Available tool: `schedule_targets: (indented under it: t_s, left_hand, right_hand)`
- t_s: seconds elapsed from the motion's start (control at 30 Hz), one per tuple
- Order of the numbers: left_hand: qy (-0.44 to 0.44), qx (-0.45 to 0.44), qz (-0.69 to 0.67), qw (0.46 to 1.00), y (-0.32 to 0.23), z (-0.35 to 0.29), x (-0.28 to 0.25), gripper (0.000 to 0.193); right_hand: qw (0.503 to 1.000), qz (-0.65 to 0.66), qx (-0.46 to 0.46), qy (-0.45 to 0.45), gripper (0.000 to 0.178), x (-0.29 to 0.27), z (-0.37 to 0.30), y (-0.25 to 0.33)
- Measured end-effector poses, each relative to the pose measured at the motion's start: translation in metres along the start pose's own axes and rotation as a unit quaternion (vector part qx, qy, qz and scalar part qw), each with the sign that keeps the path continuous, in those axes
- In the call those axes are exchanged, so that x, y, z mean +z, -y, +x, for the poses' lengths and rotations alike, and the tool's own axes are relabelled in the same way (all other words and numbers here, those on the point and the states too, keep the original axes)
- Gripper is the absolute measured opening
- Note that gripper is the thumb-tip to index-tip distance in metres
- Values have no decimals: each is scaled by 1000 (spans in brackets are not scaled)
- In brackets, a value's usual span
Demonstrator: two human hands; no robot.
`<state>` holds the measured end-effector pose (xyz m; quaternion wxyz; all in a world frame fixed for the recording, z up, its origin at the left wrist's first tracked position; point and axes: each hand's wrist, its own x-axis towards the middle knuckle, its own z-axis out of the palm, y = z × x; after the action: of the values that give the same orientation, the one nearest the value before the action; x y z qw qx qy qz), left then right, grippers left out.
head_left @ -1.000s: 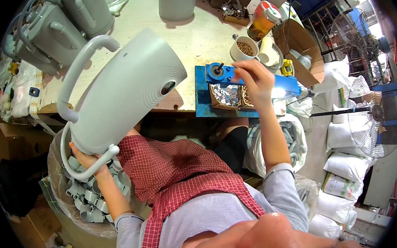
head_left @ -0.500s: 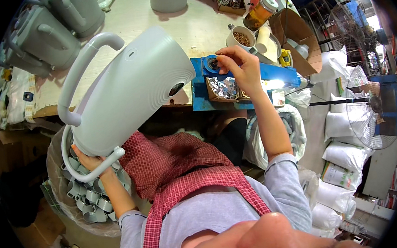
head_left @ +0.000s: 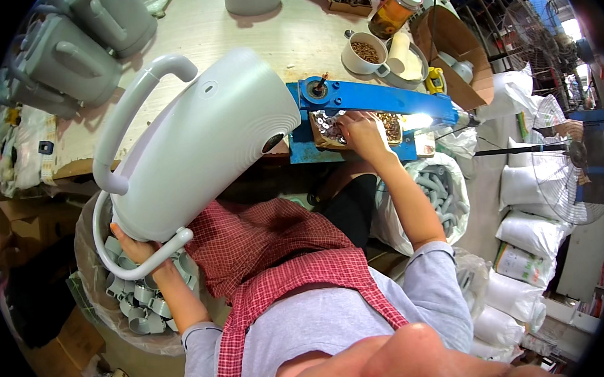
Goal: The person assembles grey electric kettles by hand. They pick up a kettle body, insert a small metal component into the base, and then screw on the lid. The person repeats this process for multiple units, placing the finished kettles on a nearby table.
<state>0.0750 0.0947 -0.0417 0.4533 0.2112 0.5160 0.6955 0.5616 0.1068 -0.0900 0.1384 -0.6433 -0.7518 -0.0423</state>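
Observation:
A tall pale grey plastic jug shell [head_left: 202,139] leans across my lap, with a long curved side handle [head_left: 115,131] and a looped carry handle [head_left: 141,271] at its lower end. My left hand [head_left: 136,247] is wrapped around that lower end, holding it tilted. The shell's wide end rests near a blue bench fixture [head_left: 379,95], whose round head has an upright dark pin [head_left: 320,85]. My right hand [head_left: 364,135] is over a small open box of metal washers [head_left: 327,128], fingers bent down into it. Its fingertips are hidden, so what they pinch cannot be seen.
Beside the washers lie brass-coloured small parts [head_left: 389,124]. A cup of tiny parts [head_left: 365,52] and a jar [head_left: 395,17] stand behind. More grey jugs [head_left: 70,64] are at the far left. Below are bags of grey handle pieces [head_left: 139,302] and curved handles [head_left: 437,197].
My right hand has moved from the fixture's round head down into the washer box. The pin on the head now shows. The jug shell has shifted slightly, still in my left hand.

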Motion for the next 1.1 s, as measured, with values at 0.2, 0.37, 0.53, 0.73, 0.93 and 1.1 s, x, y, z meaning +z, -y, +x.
schedule_targets:
  t_s: [0.2,0.37,0.53,0.73,0.93,1.1]
  left_hand:
    - [-22,16,19,999,6,1,-1,54]
    - [-30,19,22,999,12,9,-4,55]
    - [5,16,20,1000,13,11,0,54]
    - [26,30,38,998,14,9,18,52]
    - [40,35,37,998,22,13,20,51]
    - [41,33,11,999,22,20,31,51]
  right_hand:
    - [1000,-28,1,8,16,-14,-3,1]
    - [989,115,-17,-94,15,-57,-4,26]
    - [929,194,-110,-296,21,-115,44,59]
    - [919,103,-182,-335,25,-116,90,57]
    - [919,81,-197,-333,24,-108,87,51]
    - [917,69,-215,-329,23,-101,88,45]
